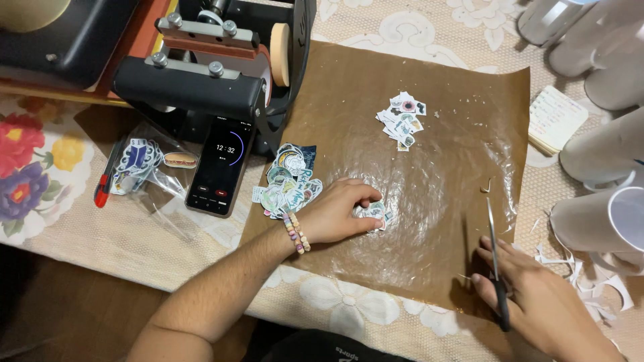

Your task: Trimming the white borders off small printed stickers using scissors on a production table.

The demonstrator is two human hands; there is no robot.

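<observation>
My left hand [339,214], with a beaded bracelet on the wrist, rests on a brown sheet [443,127] and pinches a small cut-out sticker [374,213]. A pile of stickers [290,182] lies just left of that hand. A second small pile of stickers [402,119] sits farther up the sheet. My right hand [537,295] lies at the sheet's lower right corner and holds black-handled scissors [495,258], blades shut and pointing away from me.
A black press machine [215,74] stands at the upper left, with a phone [220,166] leaning against it. A clear bag of stickers [144,164] and a red pen [104,188] lie left. White mugs [604,154], a notepad [554,119] and paper scraps [590,281] fill the right.
</observation>
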